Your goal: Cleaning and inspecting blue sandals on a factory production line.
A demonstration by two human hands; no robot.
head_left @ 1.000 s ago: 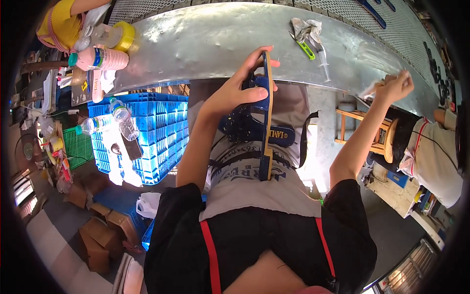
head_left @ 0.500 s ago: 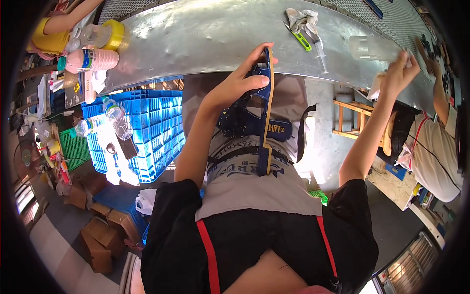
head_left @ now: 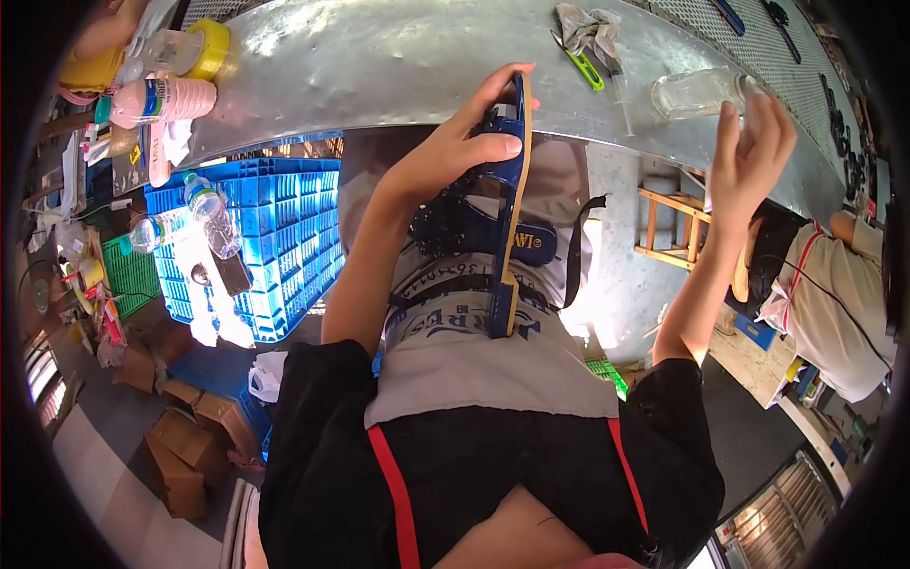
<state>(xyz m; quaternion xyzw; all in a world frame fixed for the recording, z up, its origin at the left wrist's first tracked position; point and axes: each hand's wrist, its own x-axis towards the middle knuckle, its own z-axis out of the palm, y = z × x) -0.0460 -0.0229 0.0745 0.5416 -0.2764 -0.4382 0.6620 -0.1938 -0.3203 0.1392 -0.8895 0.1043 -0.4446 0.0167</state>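
Observation:
My left hand grips a navy blue sandal by one end, thumb on one side and fingers round the far end. The sandal stands on its side over my lap, its thin tan sole edge toward the right. Behind it, a second navy footbed with gold lettering and a dark glittery strap lies on my apron. My right hand is raised at the bench's near right, fingers apart, beside a clear jar-like container lying on its side. Nothing shows in its grasp.
On the metal bench lie a green cutter, a clear syringe-like tube and a crumpled cloth. A pink bottle and yellow tape stand left. Blue crates hold bottles; a co-worker sits right.
My right hand has moved slightly left and its fingers have spread from a pinched pose. The clear container beside it has shifted a little. My left hand still grips the sandal.

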